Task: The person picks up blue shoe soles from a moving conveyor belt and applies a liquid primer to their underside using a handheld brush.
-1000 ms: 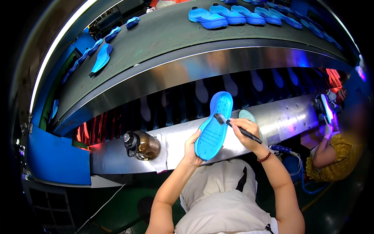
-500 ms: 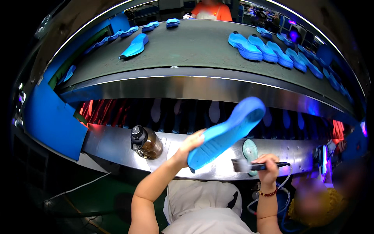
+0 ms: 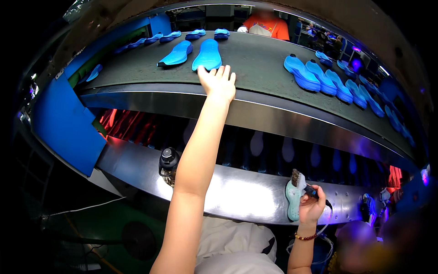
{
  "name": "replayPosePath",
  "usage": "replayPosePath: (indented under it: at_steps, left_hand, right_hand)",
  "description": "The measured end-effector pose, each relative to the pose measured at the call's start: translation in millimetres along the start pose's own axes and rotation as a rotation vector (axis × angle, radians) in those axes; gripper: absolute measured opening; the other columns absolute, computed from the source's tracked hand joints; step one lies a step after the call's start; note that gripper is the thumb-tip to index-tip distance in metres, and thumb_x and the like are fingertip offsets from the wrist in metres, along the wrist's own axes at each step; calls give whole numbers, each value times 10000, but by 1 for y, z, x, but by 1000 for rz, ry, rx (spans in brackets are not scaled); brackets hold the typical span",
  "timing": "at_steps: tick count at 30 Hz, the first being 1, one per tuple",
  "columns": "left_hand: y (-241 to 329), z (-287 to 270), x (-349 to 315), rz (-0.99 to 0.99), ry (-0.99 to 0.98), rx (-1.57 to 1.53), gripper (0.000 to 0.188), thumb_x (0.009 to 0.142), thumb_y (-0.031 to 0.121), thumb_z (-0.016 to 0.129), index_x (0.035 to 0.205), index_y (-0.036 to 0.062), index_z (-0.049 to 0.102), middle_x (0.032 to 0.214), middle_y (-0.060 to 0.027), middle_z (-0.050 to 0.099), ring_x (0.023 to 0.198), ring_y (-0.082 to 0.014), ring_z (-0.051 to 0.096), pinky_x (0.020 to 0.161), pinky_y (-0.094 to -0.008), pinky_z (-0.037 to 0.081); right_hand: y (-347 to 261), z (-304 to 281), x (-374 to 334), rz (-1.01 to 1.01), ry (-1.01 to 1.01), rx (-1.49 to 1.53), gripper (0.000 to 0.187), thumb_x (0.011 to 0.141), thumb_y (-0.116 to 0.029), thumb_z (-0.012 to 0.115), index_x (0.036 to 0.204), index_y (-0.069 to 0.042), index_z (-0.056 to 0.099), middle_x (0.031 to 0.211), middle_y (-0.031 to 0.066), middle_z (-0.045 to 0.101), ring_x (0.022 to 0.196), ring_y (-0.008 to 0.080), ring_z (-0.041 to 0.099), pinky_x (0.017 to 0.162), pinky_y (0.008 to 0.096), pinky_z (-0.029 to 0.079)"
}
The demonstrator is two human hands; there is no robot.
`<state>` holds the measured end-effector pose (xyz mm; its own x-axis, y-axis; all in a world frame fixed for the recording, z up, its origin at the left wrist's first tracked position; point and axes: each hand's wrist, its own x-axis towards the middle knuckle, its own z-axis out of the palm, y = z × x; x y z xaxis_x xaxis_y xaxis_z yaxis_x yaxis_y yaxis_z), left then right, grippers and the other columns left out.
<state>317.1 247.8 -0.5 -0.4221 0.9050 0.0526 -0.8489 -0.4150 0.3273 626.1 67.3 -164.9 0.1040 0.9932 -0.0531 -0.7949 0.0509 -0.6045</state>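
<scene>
My left hand (image 3: 219,84) reaches out over the dark belt with its fingers spread. Its thumb and fingertips are at the near end of a blue shoe sole (image 3: 207,54); whether they still touch it I cannot tell. Beside that sole, to the left, lies another blue sole (image 3: 179,54). In my right hand (image 3: 313,206) is a brush (image 3: 299,179) with pale bristles, dark at the tip, and a black handle from which a thin tube hangs. The brush is raised over a pale green sole-shaped piece (image 3: 292,203) on the metal ledge.
Several blue soles (image 3: 335,86) stand in a row at the right of the belt (image 3: 260,68), more along its far edge. A dark-capped bottle (image 3: 168,164) is on the ledge (image 3: 246,192), partly behind my left arm. A person in orange (image 3: 276,27) is across the belt.
My left hand has carried the blue sole up and forward from above the ledge; it now lies on the belt and my fingers have spread. The brush has turned bristles up.
</scene>
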Motion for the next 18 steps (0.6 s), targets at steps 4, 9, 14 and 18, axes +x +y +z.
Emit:
replayPosePath:
  at_steps: [4, 9, 14, 18]
  left_hand:
    - [-16, 1, 7, 343, -158, 817, 578, 853, 284, 483, 1273, -63, 292, 1281, -232, 377, 1199, -316, 382, 1008, -365, 284]
    - [-73, 30, -23, 709, -478, 1478, 537, 726, 168, 574, 1184, -57, 409, 1202, -237, 443, 1159, -332, 415, 994, -376, 318]
    - [-133, 59, -22, 1048, -768, 1424, 519, 772, 122, 542, 1253, 24, 372, 1265, -217, 392, 1148, -365, 420, 950, -403, 366]
    - [-169, 29, -1, 965, -792, 1871, 387, 809, 195, 540, 1160, 49, 469, 1181, -181, 464, 1071, -324, 483, 890, -407, 406]
  right_hand:
    - [-2, -13, 5, -30, 86, -5, 210, 870, -235, 479, 867, -47, 572, 841, 116, 627, 534, 146, 522, 493, 233, 419]
    - [-2, -19, 6, -60, 147, -19, 215, 881, -244, 468, 878, -47, 555, 726, 61, 583, 524, 136, 511, 474, 237, 403]
    - [-1, -21, 7, -61, 188, -41, 208, 884, -242, 464, 887, -58, 560, 718, 39, 588, 517, 133, 514, 470, 235, 400]
    - [-4, -35, 10, -52, 224, -77, 203, 882, -241, 463, 874, -64, 564, 712, 37, 591, 521, 127, 518, 471, 234, 398]
